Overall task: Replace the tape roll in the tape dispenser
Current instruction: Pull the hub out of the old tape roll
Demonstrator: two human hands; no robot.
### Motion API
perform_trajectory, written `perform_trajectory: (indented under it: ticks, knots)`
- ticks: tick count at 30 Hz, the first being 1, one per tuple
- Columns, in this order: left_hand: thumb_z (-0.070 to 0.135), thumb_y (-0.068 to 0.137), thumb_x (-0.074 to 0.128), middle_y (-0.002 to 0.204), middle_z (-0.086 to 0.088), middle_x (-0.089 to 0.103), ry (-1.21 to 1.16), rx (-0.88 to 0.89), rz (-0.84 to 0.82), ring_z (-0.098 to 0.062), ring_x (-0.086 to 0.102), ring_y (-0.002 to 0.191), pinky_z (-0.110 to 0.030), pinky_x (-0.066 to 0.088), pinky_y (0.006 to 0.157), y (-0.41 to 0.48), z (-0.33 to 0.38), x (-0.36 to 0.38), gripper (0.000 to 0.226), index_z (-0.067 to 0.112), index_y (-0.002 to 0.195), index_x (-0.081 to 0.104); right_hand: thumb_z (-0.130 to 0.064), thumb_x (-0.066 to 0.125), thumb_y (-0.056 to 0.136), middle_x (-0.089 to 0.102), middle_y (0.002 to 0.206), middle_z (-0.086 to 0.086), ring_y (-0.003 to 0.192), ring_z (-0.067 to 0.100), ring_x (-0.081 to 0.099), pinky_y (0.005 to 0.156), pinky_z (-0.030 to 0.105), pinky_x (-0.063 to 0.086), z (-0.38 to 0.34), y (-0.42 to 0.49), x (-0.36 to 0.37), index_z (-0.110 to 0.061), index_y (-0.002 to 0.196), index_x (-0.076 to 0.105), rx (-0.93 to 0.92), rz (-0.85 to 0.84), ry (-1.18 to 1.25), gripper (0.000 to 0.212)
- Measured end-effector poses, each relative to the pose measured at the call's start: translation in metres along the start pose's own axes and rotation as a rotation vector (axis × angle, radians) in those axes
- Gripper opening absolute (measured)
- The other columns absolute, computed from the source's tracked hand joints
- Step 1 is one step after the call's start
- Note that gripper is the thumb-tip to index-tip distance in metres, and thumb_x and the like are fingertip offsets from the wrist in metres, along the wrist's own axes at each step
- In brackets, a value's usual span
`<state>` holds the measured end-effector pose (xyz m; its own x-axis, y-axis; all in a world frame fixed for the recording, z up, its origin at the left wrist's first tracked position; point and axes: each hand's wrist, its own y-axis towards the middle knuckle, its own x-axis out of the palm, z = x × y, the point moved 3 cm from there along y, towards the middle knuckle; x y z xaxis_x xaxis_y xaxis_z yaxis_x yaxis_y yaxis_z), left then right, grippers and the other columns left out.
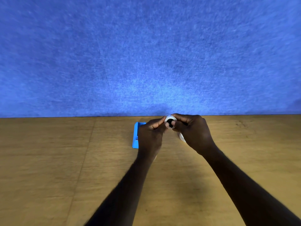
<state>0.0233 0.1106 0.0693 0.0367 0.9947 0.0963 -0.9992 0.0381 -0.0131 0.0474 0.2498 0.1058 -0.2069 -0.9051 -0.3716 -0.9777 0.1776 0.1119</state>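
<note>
a: where is the tape roll (170, 122) right now?

b: it is up off the wooden table (65, 160), held between both hands near the table's far edge, in front of the blue felt wall (146, 54). the roll is white with a dark centre facing the camera.

a: how are the hands set on it?

b: the right hand (193, 132) is curled around the roll's right side, with its fingers over the top and the thumb reaching to the dark centre. the left hand (150, 136) is closed in a pinch at the roll's left edge, thumb and forefinger pressed together against the white rim.

a: and the tape dispenser?

b: the blue tape dispenser (136, 136) lies on the table just left of the left hand, which hides part of it. it is not touched by either hand as far as the view shows.

a: anything else near the hands?

b: a white curved thing (182, 137) peeks out beneath the right hand; it might be a second roll, but too little of it shows to be sure. both bare forearms reach in from the lower edge of the view, meeting at the roll.
</note>
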Motion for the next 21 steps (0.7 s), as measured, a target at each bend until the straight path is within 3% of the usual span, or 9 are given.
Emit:
perform_trajectory:
  ticks: [4, 10, 19, 21]
  knots:
    - [-0.002, 0.089, 0.068, 0.111, -0.017, 0.075, -0.023, -0.005, 0.014, -0.028, 0.071, 0.107, -0.053, 0.053, 0.099, 0.0004, -0.0036, 0.0008, 0.028, -0.003, 0.117, 0.070, -0.012, 0.065, 0.092, 0.077, 0.077, -0.009, 0.075, 0.001, 0.072, 0.060, 0.004, 0.043, 0.0017, 0.0004, 0.0014, -0.023, 0.100, 0.078, -0.005, 0.008, -0.029, 0.019]
    - [-0.001, 0.089, 0.068, 0.110, -0.015, 0.075, -0.038, -0.004, 0.050, -0.027, 0.072, 0.105, -0.051, 0.055, 0.096, 0.0024, -0.0055, 0.0014, 0.026, 0.000, 0.115, 0.071, -0.011, 0.066, 0.091, 0.078, 0.080, -0.008, 0.075, 0.003, 0.073, 0.065, 0.011, 0.051, 0.0015, 0.0033, 0.0040, -0.025, 0.099, 0.078, -0.021, 0.033, -0.035, 0.020]
    - [0.004, 0.092, 0.067, 0.109, -0.007, 0.076, -0.029, -0.007, 0.007, -0.019, 0.072, 0.104, -0.042, 0.057, 0.095, 0.0081, -0.0017, 0.0015, 0.025, 0.004, 0.117, 0.071, -0.014, 0.069, 0.089, 0.078, 0.085, -0.009, 0.075, 0.003, 0.073, 0.061, 0.005, 0.046, -0.0016, 0.0053, 0.0010, -0.020, 0.099, 0.078, 0.050, 0.038, 0.073, 0.015]
    - [0.005, 0.092, 0.067, 0.106, -0.001, 0.077, 0.050, 0.046, -0.013, -0.014, 0.072, 0.102, -0.031, 0.058, 0.090, 0.0078, -0.0006, 0.0021, 0.025, 0.008, 0.116, 0.072, -0.017, 0.068, 0.090, 0.078, 0.086, -0.008, 0.079, 0.005, 0.074, 0.065, 0.009, 0.050, 0.0005, 0.0051, 0.0012, -0.020, 0.099, 0.078, 0.093, 0.029, 0.107, 0.014]
